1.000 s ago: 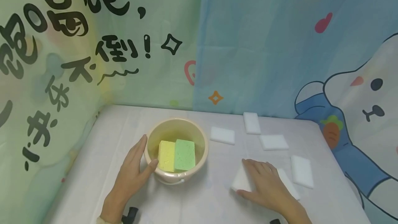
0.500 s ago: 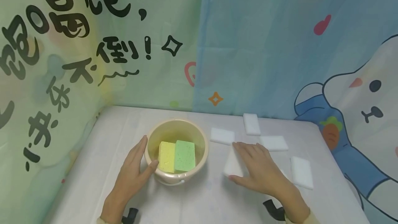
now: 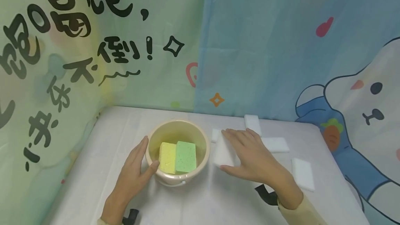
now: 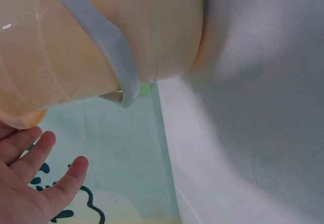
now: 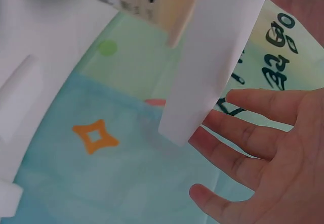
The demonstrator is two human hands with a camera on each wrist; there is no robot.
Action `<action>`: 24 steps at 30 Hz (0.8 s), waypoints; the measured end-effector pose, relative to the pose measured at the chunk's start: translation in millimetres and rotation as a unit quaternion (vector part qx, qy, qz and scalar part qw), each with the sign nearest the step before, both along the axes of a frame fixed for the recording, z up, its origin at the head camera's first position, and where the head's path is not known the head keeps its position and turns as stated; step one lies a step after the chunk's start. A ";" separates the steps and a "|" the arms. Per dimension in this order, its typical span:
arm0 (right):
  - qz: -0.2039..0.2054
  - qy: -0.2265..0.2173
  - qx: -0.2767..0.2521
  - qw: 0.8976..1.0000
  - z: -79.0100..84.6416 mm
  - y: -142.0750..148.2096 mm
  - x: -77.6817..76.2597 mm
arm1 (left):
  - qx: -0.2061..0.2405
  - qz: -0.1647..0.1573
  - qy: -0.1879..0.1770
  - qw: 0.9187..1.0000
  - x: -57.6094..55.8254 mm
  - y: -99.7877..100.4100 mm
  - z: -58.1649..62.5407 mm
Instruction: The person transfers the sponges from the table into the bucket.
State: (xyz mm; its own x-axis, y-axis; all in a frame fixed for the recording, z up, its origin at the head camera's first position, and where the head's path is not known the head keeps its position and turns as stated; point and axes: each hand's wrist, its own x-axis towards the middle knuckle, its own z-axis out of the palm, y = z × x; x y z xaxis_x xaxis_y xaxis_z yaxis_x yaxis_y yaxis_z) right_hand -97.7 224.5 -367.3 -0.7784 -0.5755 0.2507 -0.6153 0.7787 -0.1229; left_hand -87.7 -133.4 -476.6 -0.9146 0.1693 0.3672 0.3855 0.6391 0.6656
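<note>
A cream bucket [image 3: 175,130] stands on the white-covered table with a yellow sponge [image 3: 167,157] and a green sponge [image 3: 186,156] inside. My left hand [image 3: 133,171] rests at its left side, thumb at the rim and fingers extended; the left wrist view shows the fingers [image 4: 68,181] spread near the rim. To the bucket's right, my right hand [image 3: 257,160] pinches a white sponge [image 3: 224,152] between thumb and fingertips. In the right wrist view that white block is held tilted, with the little finger off it.
Several more white sponges lie right of the bucket: one partly hidden behind the held block [image 3: 215,135], another at the back edge [image 3: 252,125], others farther right [image 3: 275,144]. A pale handle [image 4: 114,44] hangs along the bucket's side. Printed cloth [image 3: 250,44] backs the table.
My right hand has lifted a white sponge from the right of the table and carried it left and away from me, nearer the bucket. My left hand has stayed at the bucket.
</note>
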 end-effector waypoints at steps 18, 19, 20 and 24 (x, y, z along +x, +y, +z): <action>0.097 -0.011 -0.004 0.995 16.0 -66.1 -35.5 | 0.000 0.005 -0.004 1.000 -0.2 -0.8 -1.1; 0.101 -0.013 -0.002 0.995 15.0 -70.3 -37.7 | 0.000 0.004 -0.003 1.000 -0.3 -0.9 -1.1; 0.105 -0.015 -0.004 0.994 14.3 -74.6 -39.5 | 0.000 0.004 -0.002 1.000 -0.4 -0.9 -1.1; 0.126 -0.031 0.000 0.991 10.6 -91.8 -46.8 | -0.003 0.000 0.004 1.000 -0.9 -1.3 -1.1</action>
